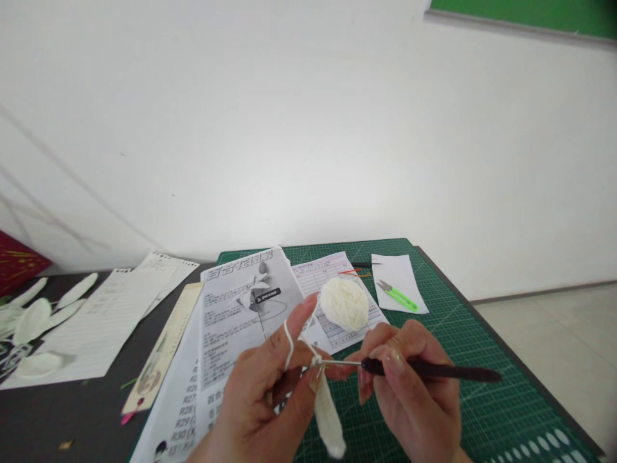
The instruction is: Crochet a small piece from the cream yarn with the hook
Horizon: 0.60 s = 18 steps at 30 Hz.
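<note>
My left hand (270, 392) pinches a narrow white crochet piece (328, 415) at its top, and the rest of it hangs down below the fingers. White yarn (289, 341) loops round the raised index finger and runs to the work. Between thumb and fingers, my right hand (409, 392) grips a crochet hook (434, 370) with a dark handle. Its metal shaft points left, and the tip meets the stitches at my left fingertips. Just beyond the hands sits a ball of white yarn (344, 303), resting on a printed sheet.
A green cutting mat (463, 347) covers the table's right part. Green thread snips (398, 296) lie on white paper (407, 270). Pattern sheets (231, 289) and a cream bookmark strip (166, 344) lie left. Finished white crochet petals (41, 364) are at the far left, before a white wall (308, 128).
</note>
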Motion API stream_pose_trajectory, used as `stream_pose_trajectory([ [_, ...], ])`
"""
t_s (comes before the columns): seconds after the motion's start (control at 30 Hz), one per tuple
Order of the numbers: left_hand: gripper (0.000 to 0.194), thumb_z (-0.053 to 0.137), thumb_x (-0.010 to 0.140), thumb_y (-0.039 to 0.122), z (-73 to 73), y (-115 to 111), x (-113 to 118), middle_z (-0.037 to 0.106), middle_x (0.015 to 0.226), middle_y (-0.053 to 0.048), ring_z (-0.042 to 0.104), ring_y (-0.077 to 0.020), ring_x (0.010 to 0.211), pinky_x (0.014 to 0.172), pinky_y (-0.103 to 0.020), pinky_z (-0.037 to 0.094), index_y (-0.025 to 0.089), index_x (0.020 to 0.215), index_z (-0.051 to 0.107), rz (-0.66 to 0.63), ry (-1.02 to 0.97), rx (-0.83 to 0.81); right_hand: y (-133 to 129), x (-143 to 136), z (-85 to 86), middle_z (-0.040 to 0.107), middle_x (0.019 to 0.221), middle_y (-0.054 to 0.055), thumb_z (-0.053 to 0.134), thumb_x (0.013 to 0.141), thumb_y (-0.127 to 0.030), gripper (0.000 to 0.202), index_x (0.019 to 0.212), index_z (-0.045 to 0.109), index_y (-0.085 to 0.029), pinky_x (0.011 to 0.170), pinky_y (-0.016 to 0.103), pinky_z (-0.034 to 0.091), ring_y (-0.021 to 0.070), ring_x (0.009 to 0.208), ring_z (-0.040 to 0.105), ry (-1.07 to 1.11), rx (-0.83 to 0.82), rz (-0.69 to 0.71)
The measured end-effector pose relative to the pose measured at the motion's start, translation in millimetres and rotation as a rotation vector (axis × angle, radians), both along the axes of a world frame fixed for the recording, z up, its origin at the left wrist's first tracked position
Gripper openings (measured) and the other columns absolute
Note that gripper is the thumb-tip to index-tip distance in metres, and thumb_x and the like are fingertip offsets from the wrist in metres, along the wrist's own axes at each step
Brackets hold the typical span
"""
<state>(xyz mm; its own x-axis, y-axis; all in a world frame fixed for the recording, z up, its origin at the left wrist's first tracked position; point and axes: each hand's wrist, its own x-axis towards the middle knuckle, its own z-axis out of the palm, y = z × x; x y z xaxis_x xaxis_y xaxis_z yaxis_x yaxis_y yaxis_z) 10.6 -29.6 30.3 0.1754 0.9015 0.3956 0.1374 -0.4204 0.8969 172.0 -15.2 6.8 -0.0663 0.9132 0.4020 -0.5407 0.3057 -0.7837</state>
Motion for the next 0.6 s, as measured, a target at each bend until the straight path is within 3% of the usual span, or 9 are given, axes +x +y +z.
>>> stream_pose_trajectory([
  [0.13,0.063,0.048,0.089,0.010,-0.6,2.5,-1.1,0.068,0.069,0.004,0.044,-0.0087,0.044,0.040,-0.018,0.036,0.035,0.144,0.032,0.022,0.089,0.076,-1.8,0.4,-3.1,0.062,0.068,0.001,0.053,0.092,-0.020,0.013,0.082,0.062,-0.023,0.053,0.026,0.048,0.0137,0.060,0.058,-0.070,0.055,-0.064],
  [0.27,0.069,0.047,0.086,0.005,-1.2,5.1,-2.5,0.064,0.065,0.007,0.047,-0.0082,0.044,0.042,-0.017,0.039,0.032,0.146,0.028,0.026,0.145,0.188,-2.7,-2.1,-3.7,0.062,0.067,0.001,0.053,0.091,-0.019,0.013,0.083,0.063,-0.022,0.058,0.032,0.051,0.0153,0.060,0.060,-0.129,0.130,-0.168],
  [0.43,0.073,0.048,0.084,0.003,-0.4,6.3,-2.3,0.073,0.085,0.005,0.063,-0.0087,0.062,0.060,-0.017,0.051,0.036,0.145,0.028,0.061,0.236,0.201,-5.8,-5.6,-3.1,0.062,0.063,0.001,0.055,0.090,-0.019,0.014,0.081,0.066,-0.023,0.063,0.036,0.054,0.0172,0.062,0.062,-0.202,0.136,-0.268],
  [0.6,0.073,0.047,0.085,0.002,-4.2,8.7,-1.2,0.076,0.092,0.002,0.065,-0.0089,0.060,0.057,-0.016,0.053,0.033,0.147,0.024,0.062,0.254,0.219,-8.0,-8.9,-3.7,0.064,0.064,0.001,0.057,0.087,-0.019,0.013,0.079,0.066,-0.024,0.064,0.033,0.054,0.0185,0.065,0.065,-0.291,0.142,-0.374],
])
